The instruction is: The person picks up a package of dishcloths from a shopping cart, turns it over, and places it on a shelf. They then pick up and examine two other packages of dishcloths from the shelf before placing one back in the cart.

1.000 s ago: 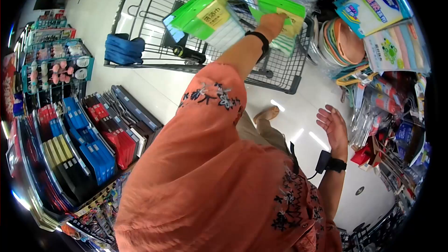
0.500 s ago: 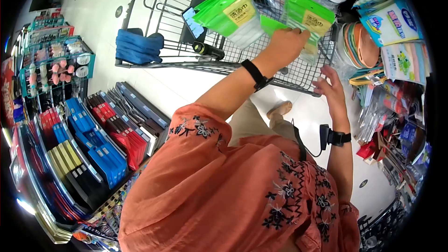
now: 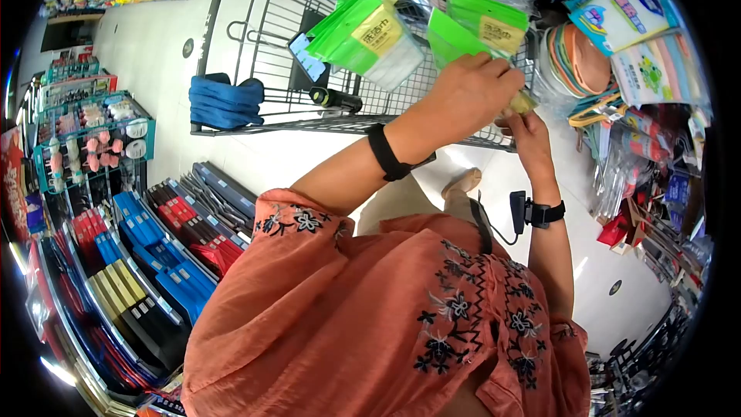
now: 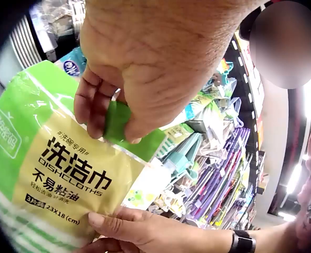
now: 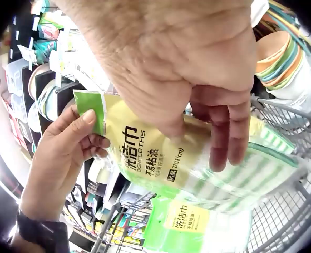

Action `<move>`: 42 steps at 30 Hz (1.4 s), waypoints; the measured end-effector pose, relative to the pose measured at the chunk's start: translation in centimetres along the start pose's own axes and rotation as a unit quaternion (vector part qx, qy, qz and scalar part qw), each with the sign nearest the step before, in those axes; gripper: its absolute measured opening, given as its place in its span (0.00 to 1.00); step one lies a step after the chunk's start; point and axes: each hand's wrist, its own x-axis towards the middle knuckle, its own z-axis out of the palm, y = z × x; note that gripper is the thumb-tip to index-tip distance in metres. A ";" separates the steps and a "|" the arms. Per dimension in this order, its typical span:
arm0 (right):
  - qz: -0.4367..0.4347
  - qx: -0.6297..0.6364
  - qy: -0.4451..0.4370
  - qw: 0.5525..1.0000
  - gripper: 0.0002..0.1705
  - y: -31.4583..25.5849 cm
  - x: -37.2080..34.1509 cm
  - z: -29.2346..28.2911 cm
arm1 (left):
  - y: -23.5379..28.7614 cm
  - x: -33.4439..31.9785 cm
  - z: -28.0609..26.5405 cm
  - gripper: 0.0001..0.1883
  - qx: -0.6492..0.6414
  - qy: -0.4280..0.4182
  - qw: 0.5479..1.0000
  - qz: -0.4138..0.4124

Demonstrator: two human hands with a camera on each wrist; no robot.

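Observation:
A green and yellow dishcloth pack (image 4: 66,174) (image 5: 160,158) is held between both hands over the cart. My left hand (image 3: 471,100) (image 4: 150,58) pinches its green corner between thumb and fingers. With the thumb on its printed front, my right hand (image 3: 532,139) (image 5: 171,58) grips another part of the pack. Seen from the head, most of the held pack is hidden behind the hands. Two similar packs lie in the cart: one (image 3: 378,35) left of the hands, one (image 3: 494,23) beyond them.
The wire cart (image 3: 270,120) carries a phone (image 3: 307,58), a dark cylindrical item (image 3: 336,100) and a blue cloth (image 3: 225,102) over its side. Shelves with colourful basins (image 3: 583,58) and packaged cloths (image 3: 629,11) stand on the right. Folders (image 3: 166,262) fill the lower left.
My left hand has come closer to my right hand. My right hand, apart from the packs earlier, now grips one. The view has shifted slightly.

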 end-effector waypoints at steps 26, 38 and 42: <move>-0.123 0.195 0.019 0.973 0.21 -8.4 -15.2 -27.5 | 15.3 12.0 4.7 0.20 -0.574 -0.072 0.782 -0.233; -0.189 0.119 0.043 0.974 0.19 -15.4 -13.7 -28.5 | 13.9 18.4 0.2 0.20 -0.641 -0.041 0.746 -0.174; -0.208 0.097 0.071 0.971 0.19 -17.2 -11.9 -28.0 | 13.2 19.7 -1.4 0.21 -0.634 -0.012 0.757 -0.157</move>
